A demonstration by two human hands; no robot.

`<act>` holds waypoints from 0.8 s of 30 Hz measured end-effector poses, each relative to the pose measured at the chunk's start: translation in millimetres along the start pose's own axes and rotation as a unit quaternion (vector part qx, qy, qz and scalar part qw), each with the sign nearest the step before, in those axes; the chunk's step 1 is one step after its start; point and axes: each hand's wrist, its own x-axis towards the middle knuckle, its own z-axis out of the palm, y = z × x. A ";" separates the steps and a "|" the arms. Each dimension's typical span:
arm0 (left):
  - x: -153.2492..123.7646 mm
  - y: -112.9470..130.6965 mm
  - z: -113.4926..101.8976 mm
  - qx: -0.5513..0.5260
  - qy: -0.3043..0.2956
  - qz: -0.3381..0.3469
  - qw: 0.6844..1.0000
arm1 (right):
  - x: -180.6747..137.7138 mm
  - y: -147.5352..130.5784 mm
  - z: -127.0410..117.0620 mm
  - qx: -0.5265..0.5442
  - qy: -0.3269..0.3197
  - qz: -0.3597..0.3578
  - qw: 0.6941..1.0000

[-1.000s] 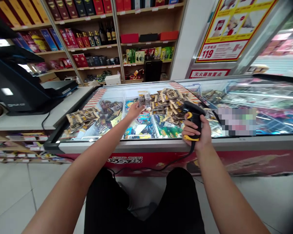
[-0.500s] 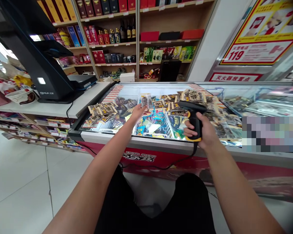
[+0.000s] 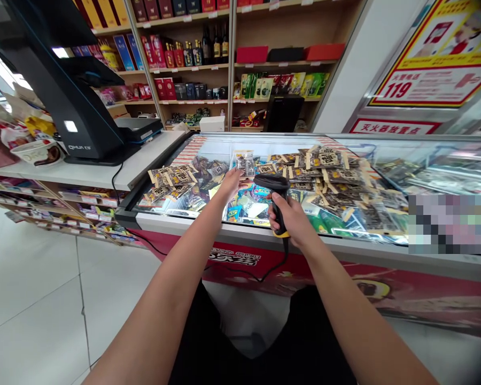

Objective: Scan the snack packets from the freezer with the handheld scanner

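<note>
My left hand [image 3: 231, 184] is closed on a small snack packet [image 3: 245, 162], held up above the glass top of the freezer. In my right hand [image 3: 289, 215] is a black and yellow barcode scanner [image 3: 273, 184], its head turned left toward the packet, a short gap between them. Its cable [image 3: 284, 261] hangs down over the freezer's front. To the right lies a large pile of similar snack packets [image 3: 336, 174]. A smaller pile of packets [image 3: 172, 181] rests on the glass at the left.
A chest freezer [image 3: 176, 223] with bagged goods under its glass spans the front. On the left, a counter [image 3: 144, 160] bears a black checkout terminal [image 3: 84, 131]. Behind stand shelves with boxes and bottles [image 3: 214, 45]. A fire notice [image 3: 420, 80] hangs at right.
My right hand has brought the scanner left, from beside the large pile to near the held packet. My left hand keeps hold of the packet. The view has shifted slightly.
</note>
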 end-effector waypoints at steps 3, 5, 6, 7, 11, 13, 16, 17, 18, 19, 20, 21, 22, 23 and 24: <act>2.8 -0.6 0.0 -0.020 -0.010 -0.011 1.000 | -0.3 -1.1 -4.8 0.016 -0.016 0.008 1.000; 3.1 -1.3 0.0 -0.024 -0.019 -0.014 0.999 | 1.0 -3.6 -7.6 0.022 -0.019 0.007 1.000; 3.1 -1.8 0.2 -0.029 -0.021 -0.016 0.999 | 1.8 -4.9 -8.7 0.025 -0.021 0.007 0.999; 3.1 -2.3 0.4 -0.038 -0.021 -0.018 0.999 | 2.5 -5.9 -9.6 0.028 -0.024 0.006 0.999; 3.5 -3.9 0.5 -0.065 -0.017 -0.021 0.998 | 3.9 -7.6 -10.9 0.038 -0.038 0.000 0.999; 3.6 -3.7 0.2 -0.065 -0.016 -0.022 0.998 | 3.7 -7.7 -11.0 0.036 -0.038 0.001 0.999; 2.1 -2.3 1.3 -0.060 -0.010 -0.021 0.998 | 3.9 -8.6 -14.2 0.043 -0.041 0.015 0.998; 0.9 -1.7 2.3 -0.054 -0.010 -0.015 0.998 | 4.2 -9.1 -16.7 0.052 -0.046 0.023 0.997; -0.5 -1.2 3.5 -0.043 -0.012 -0.005 0.999 | 4.8 -9.7 -20.2 0.065 -0.051 0.032 0.996; -2.3 -0.6 4.5 -0.027 -0.015 0.011 0.999 | 5.3 -10.3 -24.4 0.081 -0.056 0.040 0.994; -4.4 0.2 5.0 -0.006 -0.018 0.033 0.999 | 6.0 -10.9 -29.2 0.099 -0.061 0.047 0.992; -6.8 1.3 4.6 0.024 -0.018 0.062 0.998 | 6.5 -11.3 -34.4 0.120 -0.064 0.052 0.989; -9.4 3.0 2.7 0.064 -0.014 0.095 0.993 | 6.9 -11.7 -39.5 0.142 -0.067 0.055 0.986; -12.3 5.6 -1.0 0.114 -0.003 0.130 0.985 | 7.2 -12.1 -44.2 0.163 -0.069 0.056 0.983; -15.5 9.4 -6.7 0.172 0.015 0.165 0.971 | 7.3 -12.4 -48.3 0.181 -0.072 0.058 0.979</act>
